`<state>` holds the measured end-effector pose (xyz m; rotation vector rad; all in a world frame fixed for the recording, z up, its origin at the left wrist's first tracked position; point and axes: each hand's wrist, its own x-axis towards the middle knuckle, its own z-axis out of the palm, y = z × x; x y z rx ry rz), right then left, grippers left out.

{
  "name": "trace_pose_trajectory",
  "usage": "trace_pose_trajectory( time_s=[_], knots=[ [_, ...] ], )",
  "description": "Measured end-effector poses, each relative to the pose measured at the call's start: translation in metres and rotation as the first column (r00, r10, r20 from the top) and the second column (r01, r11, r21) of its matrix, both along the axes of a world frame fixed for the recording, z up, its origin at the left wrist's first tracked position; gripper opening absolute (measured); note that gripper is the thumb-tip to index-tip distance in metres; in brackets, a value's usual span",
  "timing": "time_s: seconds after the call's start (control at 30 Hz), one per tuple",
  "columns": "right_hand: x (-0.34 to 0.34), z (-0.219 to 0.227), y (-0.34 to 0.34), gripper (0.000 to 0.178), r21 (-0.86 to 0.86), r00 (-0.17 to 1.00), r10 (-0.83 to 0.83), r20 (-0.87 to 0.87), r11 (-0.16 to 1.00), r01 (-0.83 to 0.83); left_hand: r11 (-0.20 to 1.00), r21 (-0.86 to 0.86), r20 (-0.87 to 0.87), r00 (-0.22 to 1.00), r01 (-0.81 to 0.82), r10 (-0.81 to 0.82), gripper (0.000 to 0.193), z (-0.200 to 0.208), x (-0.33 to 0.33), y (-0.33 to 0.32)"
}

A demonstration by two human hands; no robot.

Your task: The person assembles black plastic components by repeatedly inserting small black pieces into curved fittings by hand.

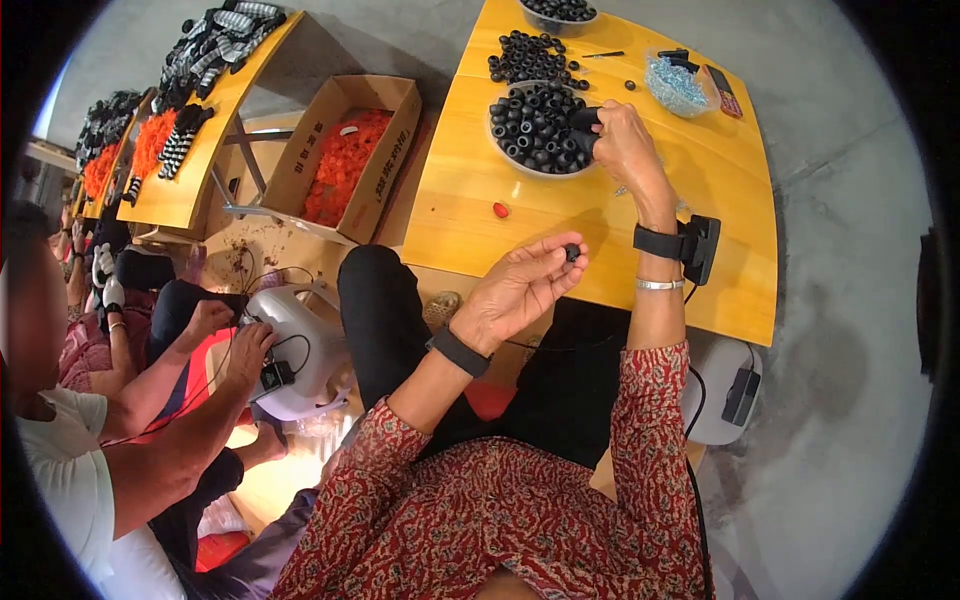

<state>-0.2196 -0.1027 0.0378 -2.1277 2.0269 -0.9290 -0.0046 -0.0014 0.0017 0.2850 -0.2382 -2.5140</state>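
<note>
My left hand [515, 290] is in front of the table's near edge, palm up. Its thumb and fingers pinch a small black hollow cap [572, 253]. My right hand [630, 150] reaches over the right side of a round bowl [527, 172] heaped with the same black caps [540, 122]. Its fingers are closed around a dark, smooth piece [584, 120] at the bowl's rim, whose kind I cannot make out. Behind the bowl lies a loose spread of black caps [528, 58]. A small red oval piece [501, 210] rests nearer to me on the yellow table [455, 190].
A clear tub of pale blue bits [680, 88] and a red-black phone [724, 92] are at the far right. Another bowl [560, 22] stands at the back. Left of the table, a cardboard box [385, 150] holds orange fluffy material. A co-worker's hands [235, 335] are at the left.
</note>
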Motion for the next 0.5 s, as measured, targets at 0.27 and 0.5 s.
trace_pose_trajectory(
  time_s=[0.27,0.5],
  knots=[
    [-0.002,-0.006,0.0,0.014,-0.093,0.999,0.019,-0.046,0.995,-0.023,1.0,0.009,-0.003,1.0,-0.01,0.01,0.028,0.001,0.001,0.0],
    [0.009,0.017,0.025,0.016,-0.045,0.909,0.014,0.417,0.999,0.005,0.997,0.07,-0.053,0.998,-0.021,0.025,0.028,-0.001,0.003,-0.004]
  ],
)
